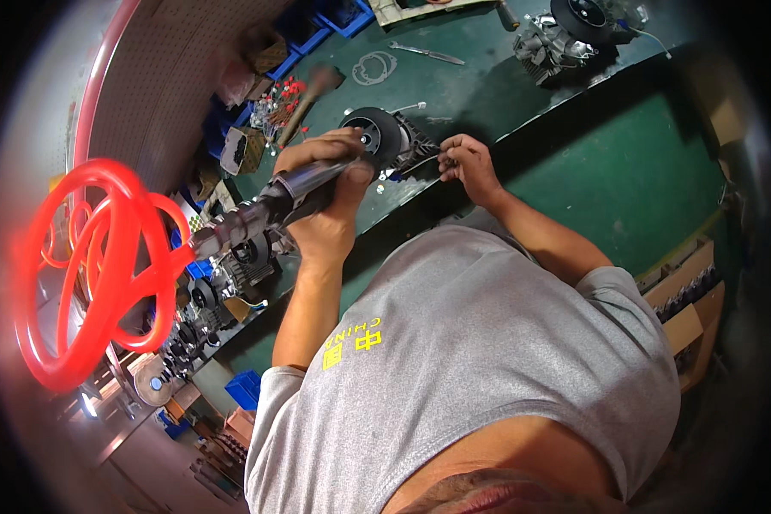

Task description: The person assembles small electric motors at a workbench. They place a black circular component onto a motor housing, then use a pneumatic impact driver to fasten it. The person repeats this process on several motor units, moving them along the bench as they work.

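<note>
My left hand (pixel 334 184) is wrapped round a metal pneumatic screwdriver (pixel 313 178), whose rear end joins a coiled red air hose (pixel 133 274). The front of the tool reaches a small engine (pixel 413 141) with a black round flywheel (pixel 377 133), lying on the green bench. Its tip is hidden behind my fingers. To the right of this engine is my right hand (pixel 469 167), its fingers pinched together at the end of a thin pale wire (pixel 420 163) that runs from the engine.
On the green bench (pixel 463 94) lie a ring-shaped gasket (pixel 374 68), a ratchet wrench (pixel 427 53) and a mallet (pixel 304 103). Another engine (pixel 565 43) stands at the far right. Several more engines (pixel 201 317) line the left. Blue bins (pixel 317 34) stand at the back.
</note>
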`<state>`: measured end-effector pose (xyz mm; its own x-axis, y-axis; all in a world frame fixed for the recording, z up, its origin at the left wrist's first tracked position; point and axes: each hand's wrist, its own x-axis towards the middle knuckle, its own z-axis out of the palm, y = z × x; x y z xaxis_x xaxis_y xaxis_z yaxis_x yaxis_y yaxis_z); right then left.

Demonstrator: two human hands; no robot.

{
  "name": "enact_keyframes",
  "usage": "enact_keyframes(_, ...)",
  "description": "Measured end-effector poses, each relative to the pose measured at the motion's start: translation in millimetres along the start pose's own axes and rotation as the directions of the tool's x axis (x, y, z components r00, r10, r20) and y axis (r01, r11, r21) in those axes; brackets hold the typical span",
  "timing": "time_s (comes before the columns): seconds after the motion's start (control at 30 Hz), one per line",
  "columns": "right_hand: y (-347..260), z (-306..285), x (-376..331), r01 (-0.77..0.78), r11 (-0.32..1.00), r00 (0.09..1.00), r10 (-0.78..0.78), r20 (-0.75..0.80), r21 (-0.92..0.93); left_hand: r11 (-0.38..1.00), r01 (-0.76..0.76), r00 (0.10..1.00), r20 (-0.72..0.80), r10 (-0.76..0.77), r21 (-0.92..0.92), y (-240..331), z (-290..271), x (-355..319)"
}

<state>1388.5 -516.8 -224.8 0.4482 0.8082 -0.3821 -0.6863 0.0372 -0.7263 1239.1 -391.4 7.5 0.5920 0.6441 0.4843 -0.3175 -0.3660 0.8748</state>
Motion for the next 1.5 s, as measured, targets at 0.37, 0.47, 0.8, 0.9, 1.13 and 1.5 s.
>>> enact_keyframes(0.37,-9.2,32.4,19.4,0.319,0.665,0.935,-0.338,0.109,-0.675,0.995,0.093,0.995,-0.023,-0.092,0.046,-33.9,17.2,0.7)
enact_keyframes(0.47,-0.5,36.4,23.5,0.392,0.579,0.893,-0.426,0.145,-0.715,0.989,0.123,0.992,-0.011,-0.123,0.084,-32.0,17.3,0.1)
enact_keyframes(0.8,6.2,38.8,27.6,0.415,0.557,0.875,-0.461,0.148,-0.72,0.951,0.309,0.95,0.046,-0.309,0.01,-29.1,27.5,17.2)
enact_keyframes(0.9,0.4,41.7,25.8,0.408,0.573,0.883,-0.445,0.148,-0.711,0.96,0.278,0.959,0.062,-0.278,0.012,-31.8,26.4,22.2)
enact_keyframes(1.13,-1.8,41.3,27.4,0.452,0.517,0.849,-0.5,0.173,-0.727,0.978,0.206,0.978,0.025,-0.207,0.024,-29.1,22.3,25.8)
enact_keyframes(1.5,-8.3,31.3,31.1,0.642,0.337,0.724,-0.563,0.399,-0.689,0.984,0.163,0.98,-0.103,-0.17,-0.074,11.3,2.7,44.9)
